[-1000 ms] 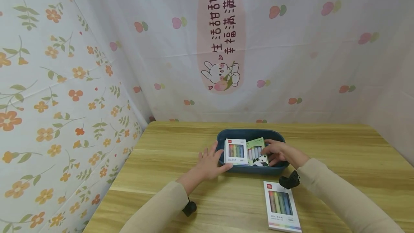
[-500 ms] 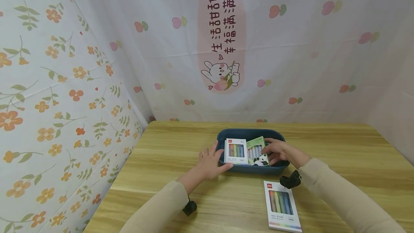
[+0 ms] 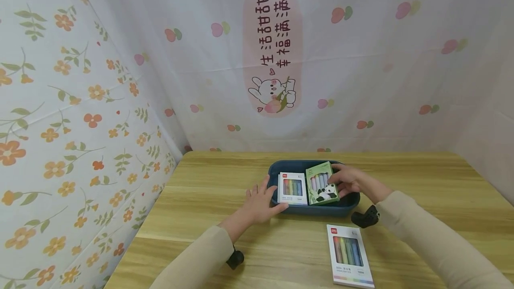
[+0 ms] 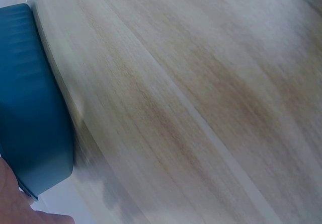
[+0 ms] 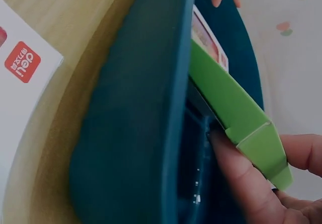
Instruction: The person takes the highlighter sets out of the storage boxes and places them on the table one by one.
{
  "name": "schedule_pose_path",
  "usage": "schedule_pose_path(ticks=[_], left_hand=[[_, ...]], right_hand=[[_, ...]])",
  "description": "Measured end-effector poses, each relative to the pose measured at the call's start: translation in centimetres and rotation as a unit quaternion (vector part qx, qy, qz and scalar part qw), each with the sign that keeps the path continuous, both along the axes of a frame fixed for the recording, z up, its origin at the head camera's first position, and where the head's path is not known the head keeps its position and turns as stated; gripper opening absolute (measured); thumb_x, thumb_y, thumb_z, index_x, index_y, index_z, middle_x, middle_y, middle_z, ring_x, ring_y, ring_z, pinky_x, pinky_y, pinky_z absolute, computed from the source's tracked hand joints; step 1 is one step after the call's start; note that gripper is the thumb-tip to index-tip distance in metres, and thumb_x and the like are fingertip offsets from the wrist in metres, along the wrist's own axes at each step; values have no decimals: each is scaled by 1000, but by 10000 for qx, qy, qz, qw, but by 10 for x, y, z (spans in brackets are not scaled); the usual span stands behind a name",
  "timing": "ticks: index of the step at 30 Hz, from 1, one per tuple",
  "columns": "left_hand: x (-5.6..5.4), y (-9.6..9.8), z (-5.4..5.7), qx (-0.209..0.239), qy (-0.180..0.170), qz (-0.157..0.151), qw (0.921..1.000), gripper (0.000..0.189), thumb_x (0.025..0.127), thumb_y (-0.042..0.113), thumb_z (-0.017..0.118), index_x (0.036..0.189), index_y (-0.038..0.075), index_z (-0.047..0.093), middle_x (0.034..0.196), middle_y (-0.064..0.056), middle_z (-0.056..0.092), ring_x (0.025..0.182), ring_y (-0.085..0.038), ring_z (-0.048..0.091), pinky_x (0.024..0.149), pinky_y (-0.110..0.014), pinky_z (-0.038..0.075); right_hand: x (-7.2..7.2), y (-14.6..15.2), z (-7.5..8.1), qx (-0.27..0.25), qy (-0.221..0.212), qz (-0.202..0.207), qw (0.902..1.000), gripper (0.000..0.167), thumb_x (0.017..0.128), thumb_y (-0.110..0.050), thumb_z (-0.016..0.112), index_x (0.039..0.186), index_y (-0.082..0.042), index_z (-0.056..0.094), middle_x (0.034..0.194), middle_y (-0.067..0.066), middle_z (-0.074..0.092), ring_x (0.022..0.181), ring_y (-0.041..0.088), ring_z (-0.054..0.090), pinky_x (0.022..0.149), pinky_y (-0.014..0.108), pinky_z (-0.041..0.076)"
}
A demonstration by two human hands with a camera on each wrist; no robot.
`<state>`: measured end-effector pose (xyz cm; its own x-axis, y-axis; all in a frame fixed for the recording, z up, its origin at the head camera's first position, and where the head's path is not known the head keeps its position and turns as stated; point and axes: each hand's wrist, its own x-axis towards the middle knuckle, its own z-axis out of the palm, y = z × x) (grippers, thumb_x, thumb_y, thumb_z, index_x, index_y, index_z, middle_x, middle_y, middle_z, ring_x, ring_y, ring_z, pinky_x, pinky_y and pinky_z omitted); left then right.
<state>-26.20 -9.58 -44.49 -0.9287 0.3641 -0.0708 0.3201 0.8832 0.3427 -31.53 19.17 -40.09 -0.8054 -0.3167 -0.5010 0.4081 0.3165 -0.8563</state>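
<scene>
A dark blue plastic basket [image 3: 321,211] stands on the wooden table. My right hand [image 3: 348,179] grips the right edge of a green box with a panda picture [image 3: 322,183]; coloured sticks show through its window. In the right wrist view, thumb and fingers pinch the green box [image 5: 236,108], which slants above the basket's inside. To its left in the basket lies a white box [image 3: 292,188], its window showing coloured sticks. My left hand [image 3: 261,202] rests at the basket's left end, fingers spread. The left wrist view shows only part of that hand beside the basket wall [image 4: 35,103].
Another white box [image 3: 349,255] with a window of coloured sticks lies flat on the table [image 3: 281,253], in front of the basket. A printed curtain [image 3: 341,79] hangs behind the table, and a floral one [image 3: 80,146] on the left.
My right hand has lifted the panda box slightly and shifted it to the right, so a gap shows between it and the white box. The left hand has stayed put.
</scene>
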Motion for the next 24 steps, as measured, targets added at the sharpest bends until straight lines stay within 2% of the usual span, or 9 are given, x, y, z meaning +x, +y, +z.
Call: schedule_pose_path(ticks=[13, 24], left_hand=[[0, 0, 0, 5, 12, -20, 10000, 78, 84, 69, 38, 141, 15, 35, 154, -7, 4, 132, -49, 20, 102, -64, 17], [0, 1, -1, -7, 60, 1, 10000, 78, 84, 69, 39, 140, 15, 36, 154, -7, 6, 132, -48, 22, 102, -63, 17]], right_hand=[[1, 11, 26, -238, 214, 217, 9993, 82, 89, -4, 49, 144, -4, -12, 90, 11, 57, 72, 20, 64, 60, 34, 54], [11, 28, 48, -388, 462, 323, 9977, 84, 92, -7, 48, 144, -8, -17, 91, 10, 59, 77, 20, 65, 63, 34, 54]])
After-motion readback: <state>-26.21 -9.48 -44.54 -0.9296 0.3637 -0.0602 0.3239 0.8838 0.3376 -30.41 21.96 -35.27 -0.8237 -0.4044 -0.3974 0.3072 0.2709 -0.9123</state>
